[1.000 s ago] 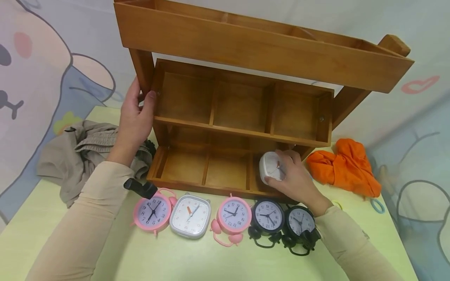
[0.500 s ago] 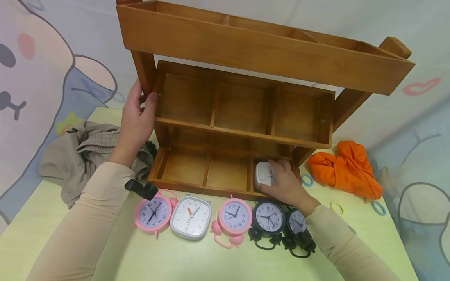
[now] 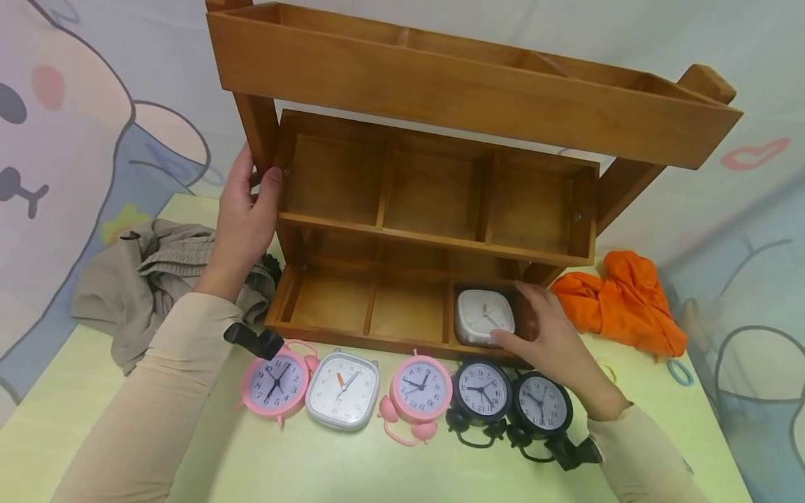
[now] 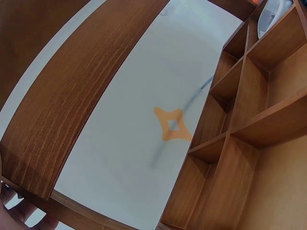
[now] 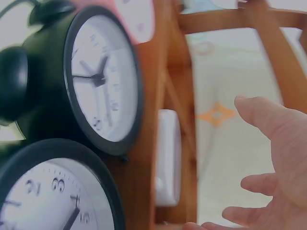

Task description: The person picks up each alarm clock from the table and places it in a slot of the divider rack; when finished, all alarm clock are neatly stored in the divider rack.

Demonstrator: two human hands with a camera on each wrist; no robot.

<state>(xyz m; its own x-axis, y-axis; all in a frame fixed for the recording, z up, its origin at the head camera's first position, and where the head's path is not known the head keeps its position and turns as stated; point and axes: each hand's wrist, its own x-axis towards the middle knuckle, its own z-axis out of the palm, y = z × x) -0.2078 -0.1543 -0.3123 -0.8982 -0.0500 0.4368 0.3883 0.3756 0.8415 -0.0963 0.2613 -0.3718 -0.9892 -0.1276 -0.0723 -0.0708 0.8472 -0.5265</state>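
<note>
A small white square alarm clock (image 3: pixel 483 316) lies face up in the right compartment of the wooden shelf's bottom tier, seen as a pale block in the right wrist view. My right hand (image 3: pixel 556 342) is spread beside its right edge, thumb near the clock's lower corner. In the right wrist view that hand (image 5: pixel 283 163) has its fingers apart with nothing between them. My left hand (image 3: pixel 247 213) grips the left post of the wooden shelf (image 3: pixel 440 98), thumb in front and fingers behind, partly hidden. Its fingertips (image 4: pixel 24 211) show at the lower left of the left wrist view.
Along the shelf's front stand a pink clock (image 3: pixel 277 384), a grey square clock (image 3: pixel 342 389), another pink clock (image 3: pixel 420 385) and two black clocks (image 3: pixel 481 391). Grey-brown cloth (image 3: pixel 144 272) lies left, orange cloth (image 3: pixel 629 304) right, with a blue ring (image 3: pixel 680 372) near it.
My right hand lowered the white clock into the bottom right compartment, let go of it, and drew away to the right with fingers spread. My left hand stays on the post.
</note>
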